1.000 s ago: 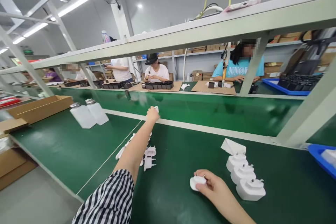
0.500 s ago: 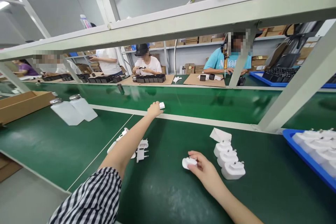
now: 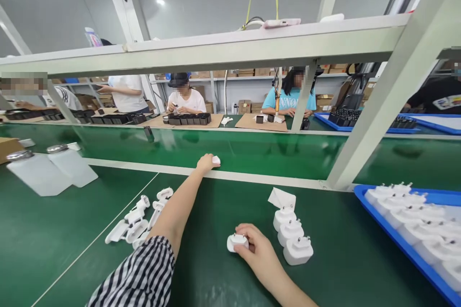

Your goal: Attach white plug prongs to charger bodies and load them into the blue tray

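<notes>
My left hand [image 3: 205, 164] is stretched far forward over the green conveyor belt. Its fingers are closed on a small white charger [image 3: 216, 160], partly hidden by them. Nearer to me, my right hand [image 3: 257, 248] grips a white plug head [image 3: 236, 242] with two metal pins upward, just over the green table. To the right of that hand stand several white plug chargers [image 3: 298, 250] in a row, pins up. A folded white paper [image 3: 282, 198] lies at the row's far end. Loose white plug pieces [image 3: 136, 231] lie to the left of my left forearm.
At the right is a blue tray [image 3: 387, 223] filled with white chargers. Two white bottles [image 3: 74, 167] with metal caps stand at the left. A slanted metal post [image 3: 372, 120] and a shelf beam [image 3: 216, 53] frame the belt. Co-workers sit across it.
The view has swung to the right, bringing more of the blue tray into sight. Both hands keep their holds, the left still out over the belt.
</notes>
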A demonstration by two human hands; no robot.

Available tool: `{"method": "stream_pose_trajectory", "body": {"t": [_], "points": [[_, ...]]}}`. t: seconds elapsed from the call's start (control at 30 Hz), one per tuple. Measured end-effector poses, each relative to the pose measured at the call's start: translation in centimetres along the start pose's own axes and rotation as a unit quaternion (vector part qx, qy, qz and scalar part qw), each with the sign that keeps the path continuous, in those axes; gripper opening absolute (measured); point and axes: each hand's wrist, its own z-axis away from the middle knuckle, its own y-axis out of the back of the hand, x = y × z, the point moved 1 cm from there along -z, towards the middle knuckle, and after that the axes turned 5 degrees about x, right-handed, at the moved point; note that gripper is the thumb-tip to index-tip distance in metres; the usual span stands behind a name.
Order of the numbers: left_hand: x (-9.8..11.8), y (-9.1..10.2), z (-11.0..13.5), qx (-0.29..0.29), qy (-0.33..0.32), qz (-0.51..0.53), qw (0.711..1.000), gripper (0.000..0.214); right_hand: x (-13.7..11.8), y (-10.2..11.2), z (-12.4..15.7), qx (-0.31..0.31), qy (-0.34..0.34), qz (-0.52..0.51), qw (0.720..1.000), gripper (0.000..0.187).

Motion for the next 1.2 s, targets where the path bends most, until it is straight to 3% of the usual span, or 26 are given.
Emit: {"method": "stream_pose_trajectory", "body": {"t": [0.1, 0.17, 0.27, 0.33, 0.47, 0.67, 0.87, 1.07, 1.2], "points": [[1.7, 0.1, 2.4, -0.043, -0.009, 0.071, 0.997, 0.032, -0.6, 0.5, -0.1, 0.034, 0.012, 0.006, 0.999, 0.012], [2.4, -0.1, 5.7, -0.076, -0.006, 0.145, 0.986, 0.037, -0.9, 0.9, -0.2, 0.073, 0.029, 0.017, 0.997, 0.013], [2.4, -0.6, 12.2, -0.138, -0.017, 0.334, 0.932, 0.031, -1.4, 1.6, -0.2, 0.124, 0.058, 0.015, 0.99, 0.016], [1.7, -0.8, 16.7, -0.159, -0.05, 0.408, 0.898, 0.033, -1.6, 1.9, -0.2, 0.146, 0.078, 0.024, 0.986, 0.017], [0.8, -0.7, 22.3, -0.145, -0.154, 0.307, 0.928, 0.031, -2.1, 2.0, 0.2, 0.131, 0.104, 0.094, 0.981, 0.018], [1.3, -0.3, 23.0, -0.106, -0.179, 0.221, 0.953, 0.05, -2.9, 1.4, 1.2, 0.04, 0.124, 0.206, 0.97, 0.017], [1.1, 0.0, 23.0, -0.097, -0.19, 0.213, 0.953, 0.039, -3.6, 1.4, 1.5, 0.001, 0.139, 0.293, 0.946, 0.017], [1.1, 0.2, 23.3, -0.094, -0.194, 0.173, 0.961, 0.036, -4.0, 1.7, 1.4, -0.03, 0.084, 0.336, 0.938, 0.024], [1.6, 1.3, 23.1, -0.12, -0.24, 0.083, 0.96, 0.036, -4.8, 1.8, 0.7, -0.054, 0.051, 0.387, 0.919, 0.021]]}}
